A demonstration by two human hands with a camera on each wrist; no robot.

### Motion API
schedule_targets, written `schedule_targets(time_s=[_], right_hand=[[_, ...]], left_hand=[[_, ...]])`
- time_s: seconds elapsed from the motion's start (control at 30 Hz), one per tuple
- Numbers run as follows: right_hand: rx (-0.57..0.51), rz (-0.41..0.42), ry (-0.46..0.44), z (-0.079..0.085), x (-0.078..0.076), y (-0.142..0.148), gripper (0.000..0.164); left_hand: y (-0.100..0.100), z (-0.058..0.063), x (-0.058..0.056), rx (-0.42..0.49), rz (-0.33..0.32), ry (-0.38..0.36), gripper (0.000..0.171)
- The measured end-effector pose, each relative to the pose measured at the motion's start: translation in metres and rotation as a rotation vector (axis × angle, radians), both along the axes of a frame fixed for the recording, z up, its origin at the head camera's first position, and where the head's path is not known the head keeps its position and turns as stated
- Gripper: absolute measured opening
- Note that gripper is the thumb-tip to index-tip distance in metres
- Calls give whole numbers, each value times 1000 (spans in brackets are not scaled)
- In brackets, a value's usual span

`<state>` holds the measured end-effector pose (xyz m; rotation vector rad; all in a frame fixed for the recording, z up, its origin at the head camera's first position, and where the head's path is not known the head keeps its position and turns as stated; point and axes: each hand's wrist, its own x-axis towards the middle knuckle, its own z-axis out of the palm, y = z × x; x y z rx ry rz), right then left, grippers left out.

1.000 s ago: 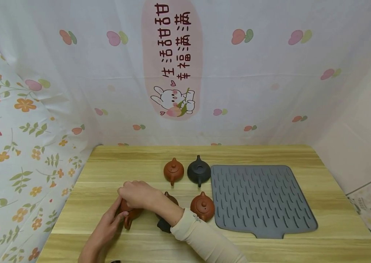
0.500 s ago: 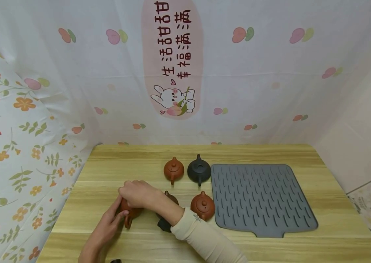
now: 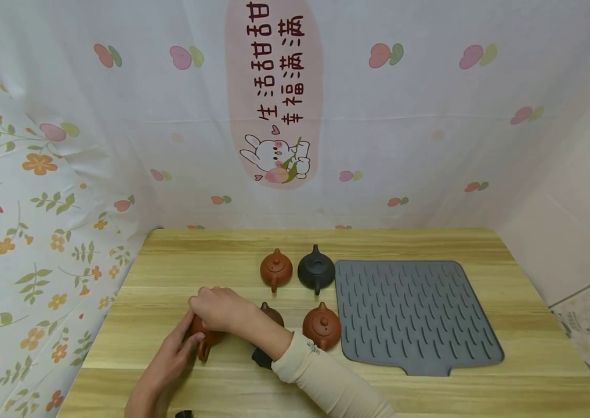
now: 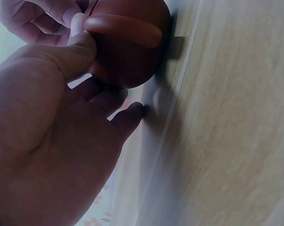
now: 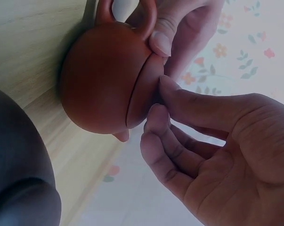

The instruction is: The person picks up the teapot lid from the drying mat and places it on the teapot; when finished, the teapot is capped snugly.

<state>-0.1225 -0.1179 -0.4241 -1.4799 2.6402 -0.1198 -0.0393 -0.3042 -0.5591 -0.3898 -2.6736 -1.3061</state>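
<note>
A reddish-brown clay teapot (image 5: pixel 101 77) stands on the wooden table at the left, mostly covered by both hands in the head view. My left hand (image 3: pixel 172 351) holds it from the left, fingers round the body and thumb at the lid's edge by the handle (image 4: pixel 123 30). From above, my right hand (image 3: pixel 219 310) pinches the top of the lid (image 5: pixel 149 89) between thumb and fingertips, which hide the knob. The lid sits on the pot, with a thin dark seam showing between them. The short spout (image 5: pixel 122 135) points away from the handle.
Right of the hands are a reddish teapot (image 3: pixel 276 271), a black teapot (image 3: pixel 317 273), a dark brown teapot (image 3: pixel 272 315) partly behind the right forearm, and another reddish teapot (image 3: pixel 322 328). A grey ridged mat (image 3: pixel 420 313) lies farther right. Patterned cloth (image 3: pixel 388 139) hangs behind the table.
</note>
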Motion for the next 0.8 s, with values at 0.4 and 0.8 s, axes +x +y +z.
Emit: schedule_targets(time_s=[0.4,0.8], right_hand=[[-30,22,-129,0,-11,5,5],[-354,-58,-174,13,-32,93,17]], left_hand=[[15,27,1,86,-71,71,66],[2,-6,-4,57,-73,36,74]])
